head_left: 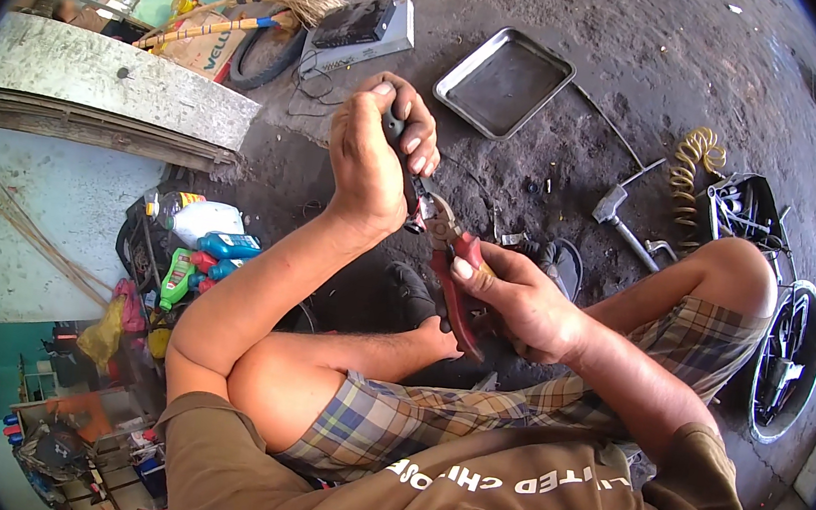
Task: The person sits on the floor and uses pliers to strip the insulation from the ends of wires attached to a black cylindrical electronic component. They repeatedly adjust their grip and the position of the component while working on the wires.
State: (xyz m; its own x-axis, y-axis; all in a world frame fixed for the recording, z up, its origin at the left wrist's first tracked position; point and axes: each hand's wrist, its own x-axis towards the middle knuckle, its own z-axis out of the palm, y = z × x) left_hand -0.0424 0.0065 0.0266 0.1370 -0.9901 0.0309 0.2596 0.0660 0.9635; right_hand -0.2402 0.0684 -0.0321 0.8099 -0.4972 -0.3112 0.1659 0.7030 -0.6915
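A dark, gritty floor (670, 73) spreads through a workshop, bordered at the left by a pale, worn ledge (97, 68). Below that ledge, a cluster of plastic containers includes a bright blue bottle (228, 245) and, near it, a green bottle (177, 279) with a red cap. Above, a straw broom (301, 1) lies near a flat grey box (392, 40) bearing a black case.

Toward the middle, the person's left hand (374, 155) is raised, its fingers curled tightly around a slim black part with red near its lower end (413, 183). Just right of it are red-handled metal pliers (445, 259), their head against that lower end; whether their jaws bite on it cannot be told. The right hand (528, 309) is clamped around the red handles.

Beyond the hands lies a shallow rectangular metal tray (498, 84). Farther right come a grey metal hammer-like tool (613, 206), a coiled yellow hose (691, 172), a black bin of metal tools (750, 208) and a round, pale-rimmed basin (770, 435) containing dark parts.
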